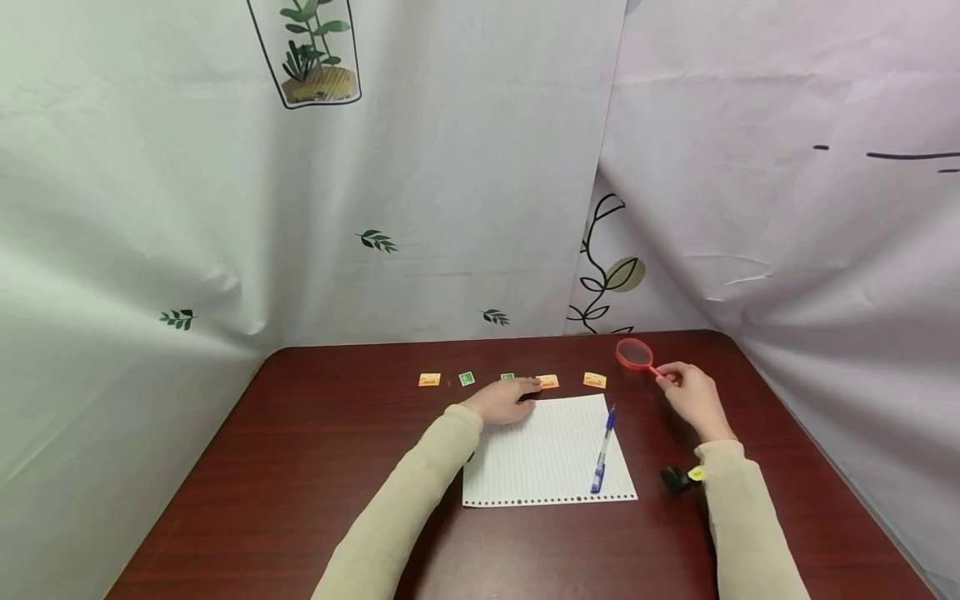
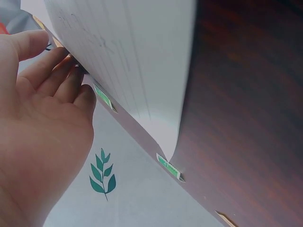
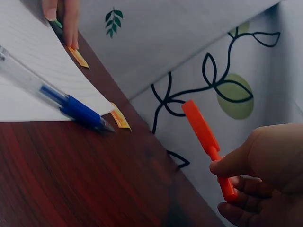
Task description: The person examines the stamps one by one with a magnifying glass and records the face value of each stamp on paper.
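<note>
and here we are at the table (image 1: 337,467): 5 stamps lined up along its far edge. from the l: orange stamp no. 1 (image 1: 430,380), green stamp no. 2 (image 1: 467,378), green stamp no. 3 (image 1: 507,376) part hidden by my fingers, orange stamp no. 4 (image 1: 548,382), then orange stamp no. 5 (image 1: 595,380), nearest the far r corner.

my l hand (image 1: 506,402) reaches over the paper (image 1: 543,458), fingers loosely together, tips at no. 4, not pinching it afaict. my r hand (image 1: 692,398), nr the far r corner, pinches the red magnifier (image 1: 634,354) by its handle.

progress check: row's laid out, magnifier's in hand, so early stage i'd say. lens sits r of no. 5, over 0 of the stamps, so checking them looks undone atm. pen (image 1: 603,450) lies loose on the paper's r side, tip just past its r edge, not in use; can't tell for sure if the sheet's got any writing.
</note>
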### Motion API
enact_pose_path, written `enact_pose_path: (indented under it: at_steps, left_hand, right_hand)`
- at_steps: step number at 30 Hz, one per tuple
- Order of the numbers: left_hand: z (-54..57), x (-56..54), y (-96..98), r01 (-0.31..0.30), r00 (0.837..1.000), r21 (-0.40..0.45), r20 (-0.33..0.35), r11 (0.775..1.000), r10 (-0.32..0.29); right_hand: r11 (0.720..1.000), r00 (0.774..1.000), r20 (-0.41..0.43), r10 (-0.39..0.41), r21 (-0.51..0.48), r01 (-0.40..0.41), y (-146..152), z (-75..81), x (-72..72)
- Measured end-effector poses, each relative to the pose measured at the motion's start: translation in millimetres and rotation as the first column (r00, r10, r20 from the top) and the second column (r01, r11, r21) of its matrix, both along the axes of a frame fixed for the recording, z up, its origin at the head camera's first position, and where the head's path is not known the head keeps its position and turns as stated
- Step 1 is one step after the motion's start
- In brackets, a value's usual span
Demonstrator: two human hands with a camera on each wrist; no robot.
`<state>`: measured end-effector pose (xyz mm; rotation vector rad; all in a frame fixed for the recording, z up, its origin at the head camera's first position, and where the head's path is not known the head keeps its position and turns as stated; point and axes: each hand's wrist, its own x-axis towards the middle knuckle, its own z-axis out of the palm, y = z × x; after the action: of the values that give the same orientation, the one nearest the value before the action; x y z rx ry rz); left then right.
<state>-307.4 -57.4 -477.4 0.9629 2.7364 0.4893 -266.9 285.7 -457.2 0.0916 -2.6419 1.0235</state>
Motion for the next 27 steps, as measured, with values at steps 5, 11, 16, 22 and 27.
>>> enact_pose_path:
  at_steps: [5,11,16,22,27]
  left_hand:
    - [-0.7,-0.4,0.1,-0.009,1.000,0.004,0.014,1.000,0.009]
    - [0.0,0.1,0.0,-0.004,1.000,0.003,0.016,1.000,0.004]
    - [1.0,0.9,-0.1,-0.002,1.000,-0.003,0.002,1.000,0.002]
    - [4.6,4.7,0.1,-0.001,1.000,0.006,0.016,1.000,0.001]
    - [5.3,5.3,0.9,-0.003,1.000,0.004,0.005,1.000,0.003]
  right_hand:
    - [1.000,0.999,0.047,-0.017,0.005,0.017,10.9,-5.9,0.0]
    - [0.999,0.995,0.092,-0.031,0.025,0.029,19.3,-10.6,2.4]
    - [0.999,0.991,0.128,-0.027,0.026,0.024,25.5,-11.5,4.9]
    - [0.999,0.985,0.172,-0.034,0.028,0.030,32.2,-14.1,7.9]
    - [0.998,0.981,0.188,-0.055,0.040,0.049,37.4,-14.6,9.8]
